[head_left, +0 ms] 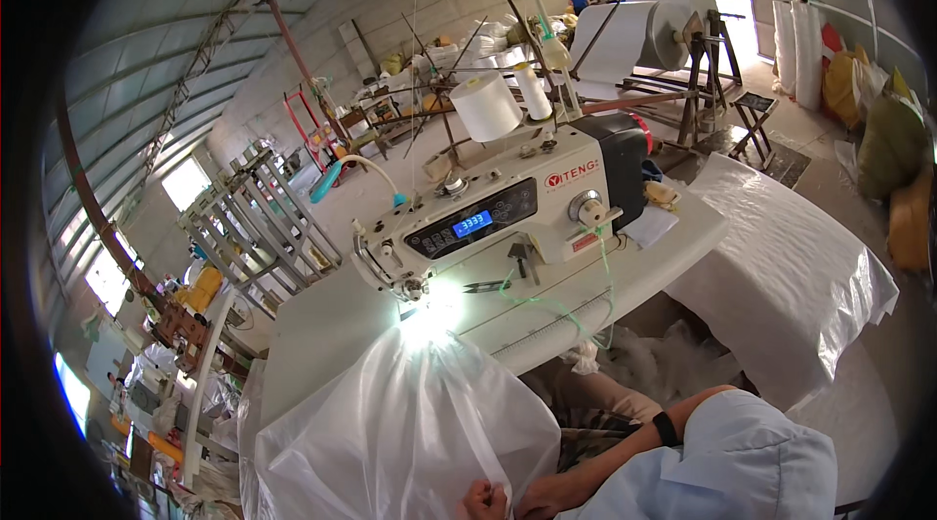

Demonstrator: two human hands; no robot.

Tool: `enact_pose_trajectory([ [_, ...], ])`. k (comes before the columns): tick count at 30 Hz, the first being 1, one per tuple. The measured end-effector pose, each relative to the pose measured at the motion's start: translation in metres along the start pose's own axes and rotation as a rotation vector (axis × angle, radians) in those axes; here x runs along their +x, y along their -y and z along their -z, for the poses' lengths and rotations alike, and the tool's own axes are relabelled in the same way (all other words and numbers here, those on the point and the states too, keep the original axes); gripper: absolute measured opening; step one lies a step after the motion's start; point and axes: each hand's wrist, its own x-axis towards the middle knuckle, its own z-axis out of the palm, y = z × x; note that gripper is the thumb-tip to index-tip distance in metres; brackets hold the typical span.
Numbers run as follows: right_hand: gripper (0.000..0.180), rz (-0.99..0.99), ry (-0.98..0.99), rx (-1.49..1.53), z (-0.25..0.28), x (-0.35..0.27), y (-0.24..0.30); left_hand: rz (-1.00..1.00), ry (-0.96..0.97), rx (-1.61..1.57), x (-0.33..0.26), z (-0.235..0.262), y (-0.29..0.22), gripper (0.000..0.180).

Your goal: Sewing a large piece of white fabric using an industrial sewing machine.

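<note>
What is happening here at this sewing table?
A person sits at a white industrial sewing machine and grips a large translucent white plastic bag with both hands. The left hand and right hand pinch the bag's near edge at the bottom of the view. The bag's far end lies under the brightly lit needle area. A big spool of white thread stands on top of the machine.

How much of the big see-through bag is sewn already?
Done: the clear plastic bag already lies on the white sewing table, one end up by the needle of the white sewing machine under its bright lamp. In hand: both hands, right hand and left hand, pinch the bag's near edge. Left: no finished seam shows, so the stitching seems mostly ahead, though glare hides the needle.
</note>
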Motion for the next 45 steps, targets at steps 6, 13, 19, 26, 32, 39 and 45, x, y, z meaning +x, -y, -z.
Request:
enact_pose_trajectory([
  [6,0.03,0.008,0.01,-0.011,0.0,0.001,-0.001,-0.075,-0.031,-0.001,0.0,-0.001,-0.005,0.026],
  [13,0.031,-0.016,0.03,-0.006,0.002,0.0,0.002,-0.052,-0.027,-0.03,-0.001,-0.003,-0.003,0.025],
  [19,0.03,0.03,0.017,0.017,0.003,0.0,0.005,-0.081,-0.071,-0.012,-0.002,-0.004,-0.001,0.025],
  [26,0.029,0.058,-0.001,-0.03,-0.009,-0.001,-0.013,-0.012,-0.018,-0.063,-0.002,-0.003,-0.003,0.027],
  [32,0.024,0.253,-0.04,-0.22,-0.011,-0.002,-0.023,-0.041,-0.024,-0.063,-0.001,-0.004,0.008,0.027],
  [39,0.023,0.262,0.001,-0.223,-0.005,-0.004,-0.014,-0.084,-0.078,-0.056,-0.003,-0.006,-0.008,0.026],
  [45,0.024,-0.026,0.048,0.14,-0.007,-0.002,-0.009,-0.009,-0.046,-0.109,-0.003,-0.003,0.001,0.02],
])
